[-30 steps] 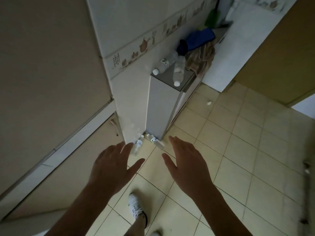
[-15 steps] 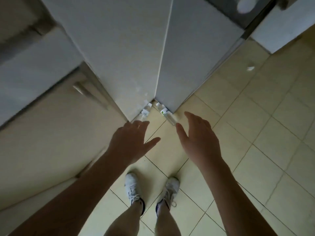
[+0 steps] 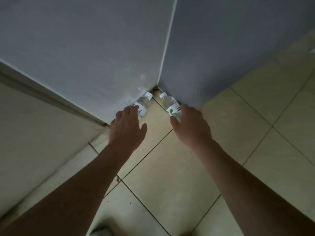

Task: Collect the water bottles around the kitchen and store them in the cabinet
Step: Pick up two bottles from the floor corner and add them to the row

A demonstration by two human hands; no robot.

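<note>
Step in hand — picking up two bottles from the floor, one per hand; best done by lowering each palm over the labelled middle, wrapping fingers and thumb fully round before lifting, since both look light, smooth and ready to roll on tile; lifting straight up and back, away from the walls, to avoid knocking either into the corner.

Left hand [image 3: 127, 128] — fingers spread and relaxed, thumb out to the inside, gripping nothing; fingertips over the lower end of the left bottle [image 3: 142, 104], contact not certain.

Right hand [image 3: 190, 126] — fingers loosely extended, not closed; thumb tip at the label of the right bottle [image 3: 170, 104], touching or just short of it, cannot tell which.

Both bottles — clear, white caps, lying on their sides, caps pointing away from the hands into the corner; left one along the base of the left wall [image 3: 85, 48], right one along the base of the right wall [image 3: 238, 40]; a gap of bare floor [image 3: 170, 167] between them, just ahead of and between the two hands.

Cabinet for storing — not identifiable here.
</note>
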